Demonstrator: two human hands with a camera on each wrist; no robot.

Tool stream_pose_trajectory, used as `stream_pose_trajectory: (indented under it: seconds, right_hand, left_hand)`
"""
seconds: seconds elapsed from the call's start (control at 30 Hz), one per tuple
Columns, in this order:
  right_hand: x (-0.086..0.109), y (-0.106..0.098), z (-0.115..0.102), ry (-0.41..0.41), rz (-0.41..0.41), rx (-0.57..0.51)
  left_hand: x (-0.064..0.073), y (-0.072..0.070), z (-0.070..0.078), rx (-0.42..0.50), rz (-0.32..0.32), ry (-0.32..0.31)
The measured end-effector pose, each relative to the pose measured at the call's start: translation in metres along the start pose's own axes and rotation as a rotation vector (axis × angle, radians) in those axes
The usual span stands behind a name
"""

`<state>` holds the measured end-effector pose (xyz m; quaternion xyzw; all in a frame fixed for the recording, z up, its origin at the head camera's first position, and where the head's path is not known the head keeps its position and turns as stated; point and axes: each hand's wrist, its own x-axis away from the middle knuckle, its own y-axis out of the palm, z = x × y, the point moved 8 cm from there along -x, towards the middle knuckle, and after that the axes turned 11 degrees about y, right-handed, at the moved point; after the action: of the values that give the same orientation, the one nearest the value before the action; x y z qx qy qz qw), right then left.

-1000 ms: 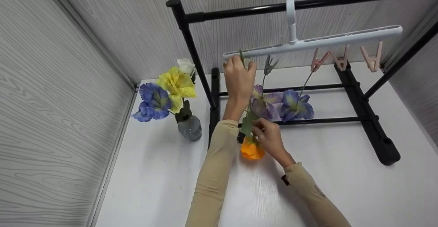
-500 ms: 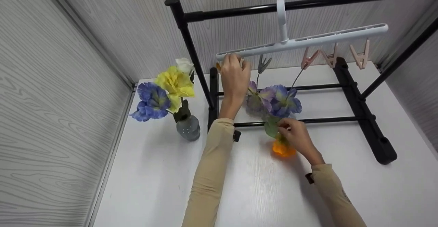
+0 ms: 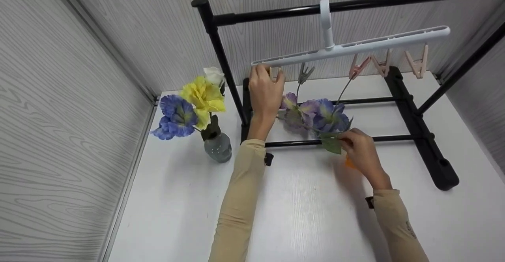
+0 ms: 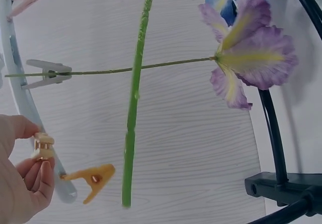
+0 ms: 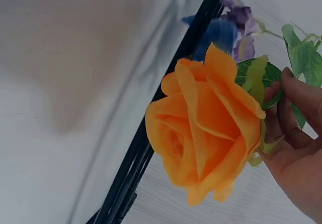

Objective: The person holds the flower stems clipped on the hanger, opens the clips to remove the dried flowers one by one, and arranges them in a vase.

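Note:
My left hand (image 3: 266, 92) pinches a cream clothespin (image 4: 44, 147) at the left end of a white hanger (image 3: 378, 47). An orange clothespin (image 4: 95, 179) hangs beside it at the hanger's tip. With thumb and fingers, my right hand (image 3: 362, 151) holds an orange artificial rose (image 5: 206, 128) just behind the bloom, among its green leaves (image 3: 331, 143); the bloom is mostly hidden by this hand in the head view. The rose's green stem (image 4: 132, 103) runs toward the left hand, its cut end apart from the cream clothespin. A grey clothespin (image 3: 304, 73) grips a purple iris (image 4: 256, 53) by its stem.
The hanger hooks over a black rack (image 3: 272, 14). A pink clothespin (image 3: 358, 68) holds a blue flower (image 3: 330, 116); two paler clothespins hang farther right. At left, a grey glass vase (image 3: 218, 148) carries blue, yellow and white flowers.
My right hand has carried the rose to the right, and its stem has left the left hand's fingers. The hanger has shifted slightly left, with the left hand still at its end.

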<state>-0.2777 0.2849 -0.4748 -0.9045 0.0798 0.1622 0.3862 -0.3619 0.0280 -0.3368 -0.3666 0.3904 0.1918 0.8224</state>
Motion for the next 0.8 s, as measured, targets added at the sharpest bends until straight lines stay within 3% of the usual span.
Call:
stream_pose_trajectory:
  seconds: [0.2, 0.43, 0.5, 0.57, 0.7, 0.8]
  right_hand:
    - [-0.003, -0.003, -0.018, -0.089, 0.039, 0.008]
    - [-0.013, -0.004, -0.040, -0.180, 0.066, 0.043]
    - [-0.016, -0.005, -0.048, -0.224, 0.081, 0.057]
    - [-0.019, -0.005, -0.056, -0.268, 0.093, 0.070]
    - [-0.025, -0.007, -0.071, -0.333, 0.113, 0.106]
    - [-0.028, -0.007, -0.080, -0.359, 0.117, 0.130]
  left_hand:
    - [0.007, -0.002, -0.009, 0.114, -0.012, -0.043]
    - [0.024, -0.004, -0.017, 0.175, -0.107, -0.089]
    - [0.033, -0.005, -0.013, 0.170, -0.142, -0.047]
    - [0.044, -0.003, -0.006, 0.161, -0.205, 0.039]
    - [0.072, 0.007, 0.009, 0.104, -0.433, 0.221]
    - [0.090, 0.014, 0.013, 0.031, -0.559, 0.296]
